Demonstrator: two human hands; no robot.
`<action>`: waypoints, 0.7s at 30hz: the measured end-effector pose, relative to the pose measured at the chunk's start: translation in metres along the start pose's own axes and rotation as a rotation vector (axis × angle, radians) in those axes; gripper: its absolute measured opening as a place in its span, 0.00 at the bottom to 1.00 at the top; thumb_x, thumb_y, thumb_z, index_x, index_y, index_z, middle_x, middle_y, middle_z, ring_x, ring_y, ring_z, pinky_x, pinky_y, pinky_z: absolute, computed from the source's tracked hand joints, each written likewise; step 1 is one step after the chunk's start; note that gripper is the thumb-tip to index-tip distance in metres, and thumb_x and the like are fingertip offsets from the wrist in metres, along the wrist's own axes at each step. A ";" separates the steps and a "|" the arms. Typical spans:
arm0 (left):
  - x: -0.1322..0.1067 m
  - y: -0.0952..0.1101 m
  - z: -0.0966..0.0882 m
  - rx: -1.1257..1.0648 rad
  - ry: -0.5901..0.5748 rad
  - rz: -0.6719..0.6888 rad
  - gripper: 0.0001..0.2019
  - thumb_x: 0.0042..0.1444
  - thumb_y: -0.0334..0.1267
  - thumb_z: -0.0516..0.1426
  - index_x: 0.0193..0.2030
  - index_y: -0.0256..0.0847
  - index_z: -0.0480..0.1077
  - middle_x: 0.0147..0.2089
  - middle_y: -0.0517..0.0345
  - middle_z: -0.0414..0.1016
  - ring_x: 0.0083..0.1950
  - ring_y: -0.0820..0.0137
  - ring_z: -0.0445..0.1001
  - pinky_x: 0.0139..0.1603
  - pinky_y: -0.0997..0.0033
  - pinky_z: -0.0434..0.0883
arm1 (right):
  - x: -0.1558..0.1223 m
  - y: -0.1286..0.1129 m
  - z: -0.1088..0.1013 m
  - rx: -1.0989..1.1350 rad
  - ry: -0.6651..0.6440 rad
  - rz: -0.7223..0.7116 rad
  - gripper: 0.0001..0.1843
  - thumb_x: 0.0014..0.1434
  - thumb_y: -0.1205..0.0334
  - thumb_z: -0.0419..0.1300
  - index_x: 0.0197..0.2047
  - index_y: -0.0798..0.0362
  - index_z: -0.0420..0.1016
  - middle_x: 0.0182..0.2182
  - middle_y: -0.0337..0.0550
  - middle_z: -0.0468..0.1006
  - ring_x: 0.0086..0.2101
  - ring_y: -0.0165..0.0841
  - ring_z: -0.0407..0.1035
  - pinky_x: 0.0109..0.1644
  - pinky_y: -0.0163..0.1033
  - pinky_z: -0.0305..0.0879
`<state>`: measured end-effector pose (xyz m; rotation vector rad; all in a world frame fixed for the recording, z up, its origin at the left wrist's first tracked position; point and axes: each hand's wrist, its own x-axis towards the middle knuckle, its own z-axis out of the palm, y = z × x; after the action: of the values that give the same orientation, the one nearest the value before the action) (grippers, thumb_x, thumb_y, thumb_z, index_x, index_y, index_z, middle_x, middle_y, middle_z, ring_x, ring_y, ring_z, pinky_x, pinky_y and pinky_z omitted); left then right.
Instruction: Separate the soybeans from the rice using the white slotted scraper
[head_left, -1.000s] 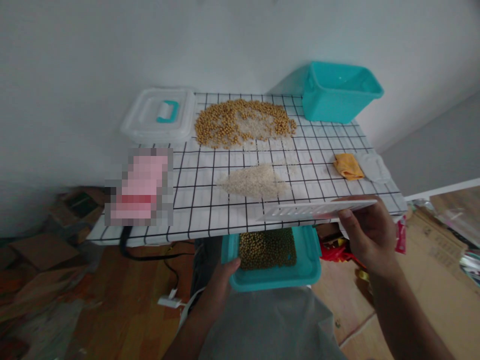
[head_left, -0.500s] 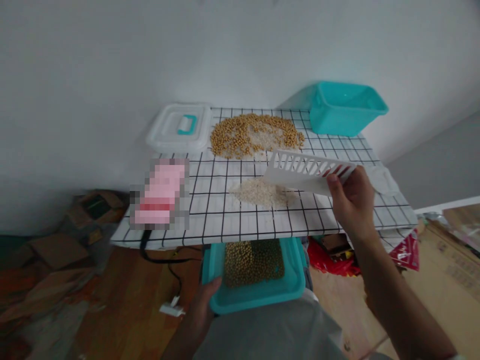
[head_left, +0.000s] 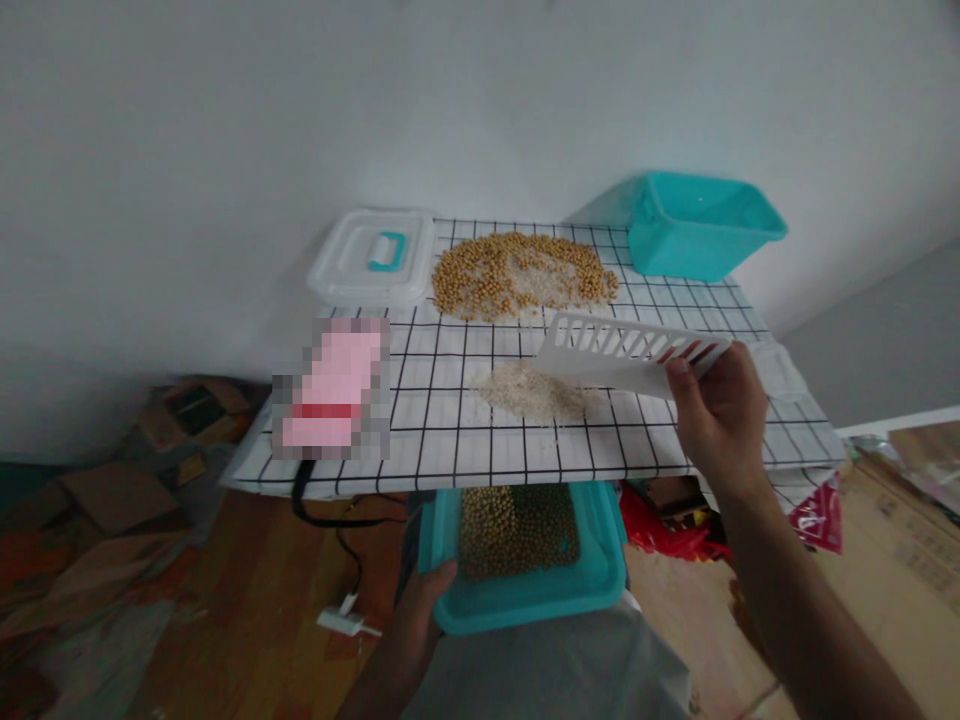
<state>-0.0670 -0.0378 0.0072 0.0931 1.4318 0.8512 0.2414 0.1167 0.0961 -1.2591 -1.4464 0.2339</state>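
Note:
My right hand [head_left: 721, 408] grips one end of a white slotted plastic divider [head_left: 600, 358], thumb in front. The divider stands on its long side, tilted, with its far end at a small heap of pale grains [head_left: 531, 390] that look like rice. Below the table's front edge, my left hand [head_left: 426, 608] holds the left rim of a teal plastic tray [head_left: 540, 598]. Yellow soybeans [head_left: 487, 525] and dark green beans [head_left: 551, 508] lie in this tray, partly hidden by the tabletop. The fingers of my left hand are out of sight under the rim.
Soybeans mixed with pale grains [head_left: 517, 272] spread over the checked tablecloth [head_left: 427, 400] near the wall. A clear lidded box [head_left: 360, 265] stands at back left, a teal bin [head_left: 690, 235] at back right. A blurred pink object [head_left: 341, 375] lies at left. Cardboard boxes [head_left: 120, 510] are on the floor.
The whole view has shifted slightly, so everything appears a little further right and lower. Both hands keep their hold, and the divider stays about the same against the pale grains.

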 end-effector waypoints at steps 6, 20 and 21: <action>0.007 -0.009 -0.001 -0.030 -0.062 -0.028 0.20 0.47 0.46 0.67 0.46 0.42 0.77 0.49 0.49 0.85 0.66 0.44 0.71 0.71 0.42 0.60 | 0.009 0.006 0.011 0.046 -0.098 -0.009 0.05 0.65 0.54 0.61 0.40 0.45 0.72 0.35 0.41 0.75 0.37 0.38 0.72 0.43 0.48 0.70; 0.007 0.000 0.023 0.018 -0.105 0.066 0.23 0.44 0.48 0.67 0.47 0.43 0.79 0.51 0.48 0.85 0.69 0.44 0.66 0.70 0.47 0.63 | -0.005 -0.007 0.002 0.003 -0.050 -0.003 0.04 0.64 0.56 0.62 0.40 0.45 0.74 0.34 0.41 0.74 0.35 0.38 0.71 0.39 0.47 0.69; 0.008 0.000 0.027 0.009 -0.124 0.062 0.24 0.43 0.49 0.67 0.48 0.43 0.79 0.50 0.48 0.85 0.70 0.43 0.66 0.70 0.46 0.64 | -0.004 -0.005 0.004 0.011 -0.031 0.002 0.04 0.64 0.56 0.62 0.40 0.45 0.73 0.34 0.41 0.74 0.35 0.38 0.71 0.40 0.47 0.69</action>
<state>-0.0444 -0.0214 0.0055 0.1949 1.3227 0.8750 0.2350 0.1136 0.0960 -1.2531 -1.4682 0.2635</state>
